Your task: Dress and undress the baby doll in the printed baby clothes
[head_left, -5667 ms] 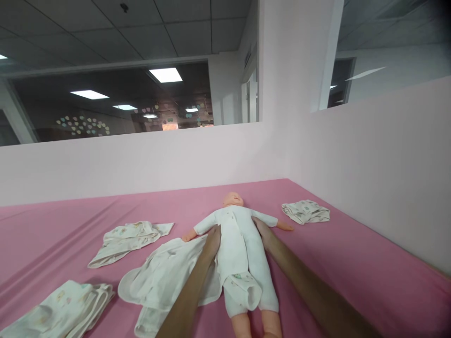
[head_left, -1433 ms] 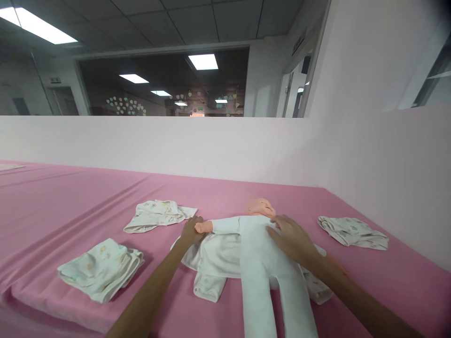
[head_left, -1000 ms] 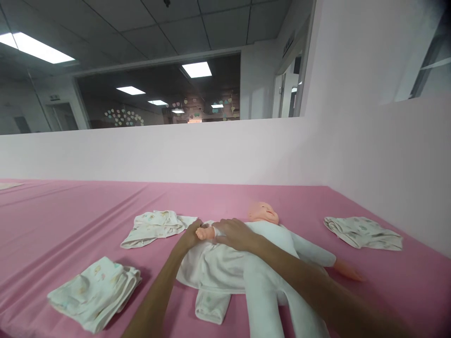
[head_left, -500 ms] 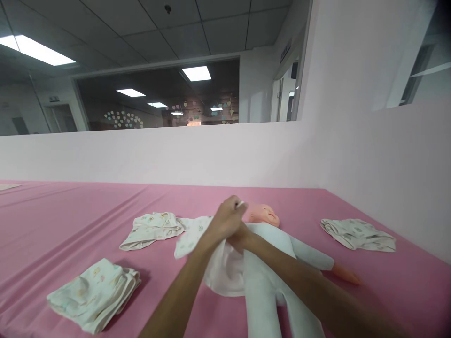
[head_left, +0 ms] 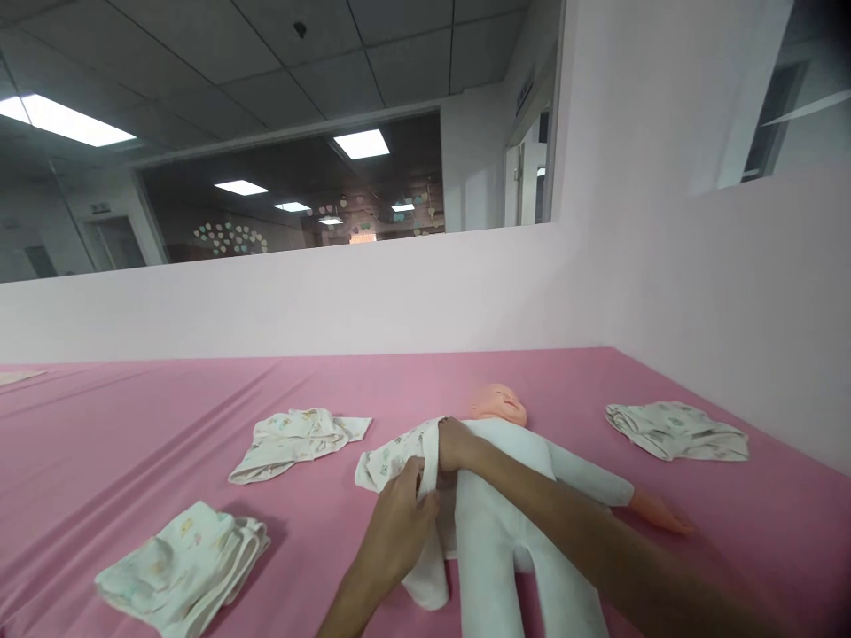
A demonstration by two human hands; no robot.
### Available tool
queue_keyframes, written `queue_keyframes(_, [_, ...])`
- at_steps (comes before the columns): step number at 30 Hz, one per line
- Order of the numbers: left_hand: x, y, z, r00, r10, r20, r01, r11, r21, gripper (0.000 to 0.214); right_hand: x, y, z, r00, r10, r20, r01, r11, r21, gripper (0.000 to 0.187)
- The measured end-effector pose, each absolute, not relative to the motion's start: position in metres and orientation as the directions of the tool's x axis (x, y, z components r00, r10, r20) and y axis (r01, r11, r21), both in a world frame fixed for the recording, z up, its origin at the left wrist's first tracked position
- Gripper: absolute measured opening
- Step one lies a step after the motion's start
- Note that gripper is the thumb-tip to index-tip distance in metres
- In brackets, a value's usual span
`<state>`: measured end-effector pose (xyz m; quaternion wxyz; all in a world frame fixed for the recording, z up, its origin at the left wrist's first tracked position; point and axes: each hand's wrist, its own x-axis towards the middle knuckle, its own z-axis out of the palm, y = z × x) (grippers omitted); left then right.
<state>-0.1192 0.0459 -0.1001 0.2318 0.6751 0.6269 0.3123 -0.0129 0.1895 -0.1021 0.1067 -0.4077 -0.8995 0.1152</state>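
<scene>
A baby doll point(head_left: 495, 523) with a white cloth body and a pink plastic head point(head_left: 500, 403) lies on its back. Beside its chest is a white printed baby garment point(head_left: 392, 459), part of which hangs down along the doll's side. My left hand point(head_left: 399, 523) pinches the garment's edge between thumb and fingers. My right hand point(head_left: 457, 446) reaches across the doll's body into the garment's opening; cloth hides its fingers. The doll's arm on that side is out of sight, while its other arm point(head_left: 591, 474) stretches out to the right.
A pink sheet point(head_left: 319, 549) with creases covers the surface. Folded printed clothes lie at the front left point(head_left: 183, 567), farther back on the left point(head_left: 292, 443) and at the far right point(head_left: 675, 431). A white wall point(head_left: 332, 301) with windows above it stands behind.
My hands, together over the doll's chest before, are now apart. The left has moved down and toward me. The garment has shifted, its opening now around my right hand.
</scene>
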Motion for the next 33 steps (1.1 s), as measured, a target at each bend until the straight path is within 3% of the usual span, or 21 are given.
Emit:
queue_keyframes(3, [-0.125, 0.041, -0.114, 0.013, 0.995, 0.099, 0.703, -0.08, 0.707, 0.007, -0.007, 0.19, -0.093, -0.553, 0.832, 0.047, 0.818, 0.552, -0.164, 0.012])
queue_keyframes(7, [-0.126, 0.04, -0.121, 0.031, 0.996, 0.088, 0.693, -0.085, 0.716, 0.012, 0.002, 0.189, -0.086, -0.435, 0.891, 0.132, 0.897, 0.441, -0.023, 0.027])
queue_keyframes(12, [-0.118, 0.04, -0.123, 0.081, 0.988, 0.129, 0.669, -0.15, 0.728, 0.012, 0.006, 0.189, -0.08, -0.594, 0.789, 0.158, 0.804, 0.585, 0.103, 0.03])
queue_keyframes(15, [-0.121, 0.044, -0.125, 0.094, 0.988, 0.126, 0.628, -0.157, 0.762, 0.005, 0.016, 0.196, -0.074, -0.594, 0.783, 0.183, 0.804, 0.574, 0.157, 0.028])
queue_keyframes(19, [-0.15, 0.061, -0.125, -0.091, 0.988, 0.128, 0.656, -0.038, 0.754, 0.03, 0.035, 0.203, -0.069, -0.561, 0.803, 0.198, 0.826, 0.529, 0.195, 0.027])
queue_keyframes(22, [-0.179, 0.08, -0.127, -0.203, 0.964, 0.175, 0.861, 0.09, 0.501, 0.034, 0.041, 0.2, -0.07, -0.574, 0.801, 0.17, 0.815, 0.541, 0.208, 0.028])
queue_keyframes(24, [-0.195, 0.091, -0.132, -0.173, 0.97, 0.173, 0.95, 0.118, 0.288, 0.03, 0.04, 0.197, -0.072, -0.581, 0.799, 0.153, 0.809, 0.549, 0.21, 0.029])
queue_keyframes(26, [-0.205, 0.1, -0.137, -0.113, 0.98, 0.162, 0.985, 0.089, 0.149, 0.021, 0.038, 0.195, -0.073, -0.582, 0.801, 0.14, 0.808, 0.55, 0.209, 0.03])
queue_keyframes(30, [-0.217, 0.113, -0.144, -0.086, 0.973, 0.215, 0.996, 0.086, 0.008, 0.029, 0.039, 0.195, -0.073, -0.563, 0.819, 0.112, 0.821, 0.539, 0.19, 0.03])
queue_keyframes(33, [-0.223, 0.122, -0.144, -0.15, 0.947, 0.285, 0.987, 0.159, -0.01, 0.04, 0.042, 0.195, -0.071, -0.532, 0.842, 0.091, 0.842, 0.515, 0.16, 0.03])
